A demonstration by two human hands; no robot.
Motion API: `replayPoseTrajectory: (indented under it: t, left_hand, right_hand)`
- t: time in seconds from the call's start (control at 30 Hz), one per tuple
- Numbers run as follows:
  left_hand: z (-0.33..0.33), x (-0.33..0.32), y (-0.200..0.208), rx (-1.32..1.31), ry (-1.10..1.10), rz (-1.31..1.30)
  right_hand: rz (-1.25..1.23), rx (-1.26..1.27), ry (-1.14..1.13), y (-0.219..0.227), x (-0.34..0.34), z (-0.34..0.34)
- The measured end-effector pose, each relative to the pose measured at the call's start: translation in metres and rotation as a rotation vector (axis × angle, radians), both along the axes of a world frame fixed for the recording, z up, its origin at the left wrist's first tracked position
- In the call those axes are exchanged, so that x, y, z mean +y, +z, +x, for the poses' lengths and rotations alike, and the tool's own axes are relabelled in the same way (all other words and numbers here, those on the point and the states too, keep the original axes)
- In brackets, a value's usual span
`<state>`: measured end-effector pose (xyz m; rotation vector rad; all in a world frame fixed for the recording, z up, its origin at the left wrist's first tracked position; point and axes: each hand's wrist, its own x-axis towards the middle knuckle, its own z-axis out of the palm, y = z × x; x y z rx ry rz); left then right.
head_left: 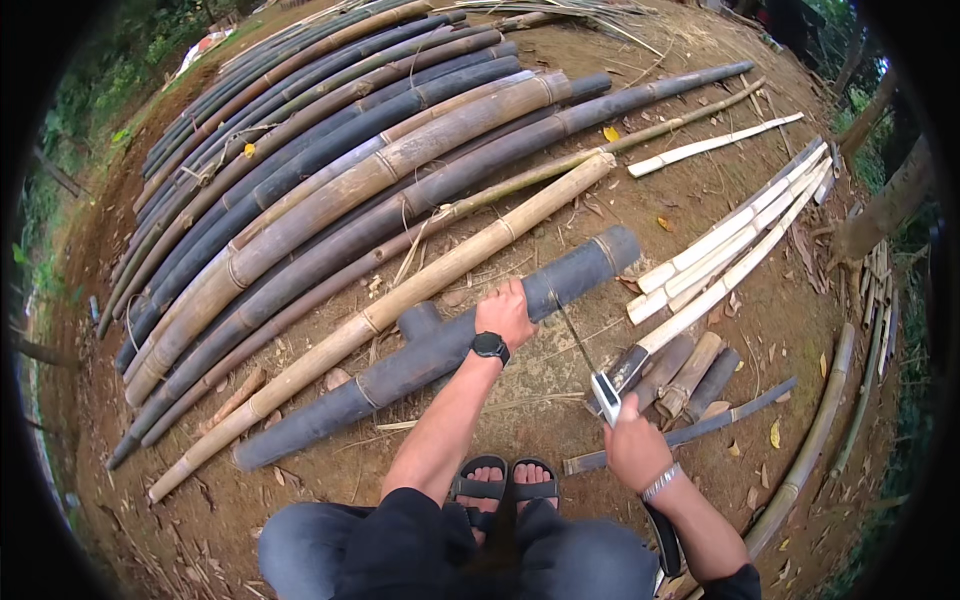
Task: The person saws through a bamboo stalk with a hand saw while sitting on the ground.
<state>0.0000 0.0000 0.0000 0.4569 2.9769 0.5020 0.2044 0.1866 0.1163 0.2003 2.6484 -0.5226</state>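
Observation:
A thick dark bamboo pole (430, 352) lies slantwise in front of my feet. My left hand (506, 314), with a black watch at its wrist, grips the top of this pole right of its middle. In my right hand (637, 447) is a handsaw (606, 396) with a white part at the handle end. Its thin blade runs up to the pole near the right end, by a joint ring, and meets the bamboo there. My right palm and fingers hide most of the handle. Under the pole sits a short dark bamboo piece (420, 321).
A pale bamboo pole (440, 272) lies just beyond the dark one. Farther off is a large stack of long poles (330, 200). Split white strips (720, 250) and short cut pieces (690, 375) lie to the right. My sandalled feet (507, 485) are close below the pole.

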Motion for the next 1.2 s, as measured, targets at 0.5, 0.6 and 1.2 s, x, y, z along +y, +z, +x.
replayPoseTrajectory:
  t: [0.5,0.6,1.2]
  left_hand:
    - [0.001,-0.007,0.017,-0.104,-0.037,-0.066]
    - [-0.003,0.002,0.016,-0.017,-0.035,-0.045]
    - [-0.002,-0.023,0.014,-0.129,-0.124,-0.034]
  right_hand:
    - [-0.013,-0.012,0.026,0.029,-0.002,0.023]
    - [-0.026,0.082,0.024,0.01,0.003,-0.001]
    - [-0.094,0.073,0.002,-0.014,-0.005,-0.004]
